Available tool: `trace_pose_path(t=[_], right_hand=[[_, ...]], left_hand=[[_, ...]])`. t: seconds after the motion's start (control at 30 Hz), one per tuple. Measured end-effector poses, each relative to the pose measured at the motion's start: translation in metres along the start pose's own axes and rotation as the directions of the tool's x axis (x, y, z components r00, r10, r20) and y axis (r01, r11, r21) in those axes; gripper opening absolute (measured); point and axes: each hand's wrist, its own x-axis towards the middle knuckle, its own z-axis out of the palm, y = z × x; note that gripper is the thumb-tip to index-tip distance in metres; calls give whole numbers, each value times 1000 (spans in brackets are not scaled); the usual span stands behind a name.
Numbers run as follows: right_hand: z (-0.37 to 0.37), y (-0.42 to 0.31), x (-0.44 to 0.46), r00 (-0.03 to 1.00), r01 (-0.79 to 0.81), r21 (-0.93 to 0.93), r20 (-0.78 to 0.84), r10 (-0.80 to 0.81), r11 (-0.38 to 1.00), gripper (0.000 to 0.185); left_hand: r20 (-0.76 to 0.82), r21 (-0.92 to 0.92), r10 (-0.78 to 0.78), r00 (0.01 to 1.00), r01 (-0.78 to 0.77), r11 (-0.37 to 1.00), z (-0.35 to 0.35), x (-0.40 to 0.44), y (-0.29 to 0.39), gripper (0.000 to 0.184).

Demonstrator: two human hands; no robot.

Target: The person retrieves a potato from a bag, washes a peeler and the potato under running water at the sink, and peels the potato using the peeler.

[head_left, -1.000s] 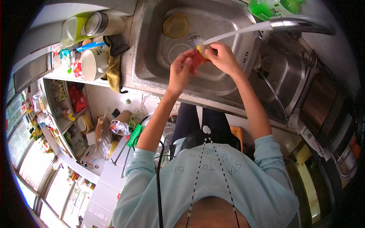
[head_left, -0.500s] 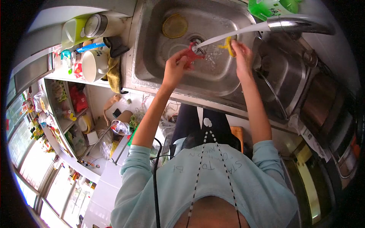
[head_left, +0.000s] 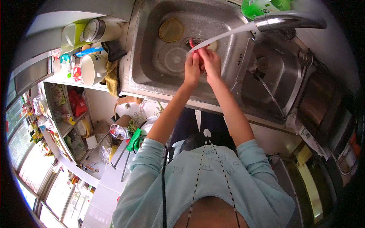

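Note:
My left hand (head_left: 192, 67) and my right hand (head_left: 211, 63) are pressed together under the running faucet (head_left: 266, 23), above the sink basin (head_left: 148, 68). Both are closed around a red piece (head_left: 192, 42) that looks soft. One end sticks up past my fingers; the rest is hidden, so its kind is unclear. A pale yellowish thing (head_left: 214, 46) shows partly behind my right hand, near the drain. Farther left on the basin floor lies a flat, round yellow piece (head_left: 171, 30).
A smaller basin (head_left: 262, 89) with a thin hose adjoins on the right. A green bottle (head_left: 262, 7) stands behind the faucet. Left of the sink are a white mug (head_left: 93, 70), a jar (head_left: 99, 30), a light green container (head_left: 71, 36) and a dark yellow cloth (head_left: 112, 78).
My right hand has moved left to meet my left hand at the red piece. The yellow ring-like piece it held is out of its fingers. My left hand has shifted slightly right.

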Motion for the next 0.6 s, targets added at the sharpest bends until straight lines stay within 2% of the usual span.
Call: trace_pose_path(t=[0.07,0.1,0.2,0.23,0.33,0.37,0.47,0.57,0.6], right_hand=[[6,5,5,985,163,-166,-19,-169,972,25],[4,6,7,989,144,-241,8,-146,960,26],[8,12,8,993,118,-217,28,-114,969,25],[4,10,8,984,139,-184,136,-115,973,25],[6,20,1,963,268,-198,63,-260,943,31],[5,24,0,974,221,-251,9,-226,943,30],[16,2,-2,993,115,-240,-6,-120,964,31],[22,-6,2,1000,-13,-172,-4,13,985,33],[22,0,4,996,62,-148,66,-53,987,35]], left_hand=[[-81,167,195,977,-180,969,9,-5,-2,26],[-61,117,134,989,-127,985,7,-6,0,29],[-121,-56,105,987,-113,992,9,-6,-6,29],[-131,-134,62,989,-80,988,9,-9,-4,28],[-94,-7,15,995,-15,1000,0,-7,3,27],[-126,80,47,991,-37,996,3,-9,3,27],[-114,110,179,977,-166,980,3,-13,0,25],[-138,148,250,958,-230,962,1,-12,-4,21],[-151,51,208,966,-203,978,0,-13,-2,20]])
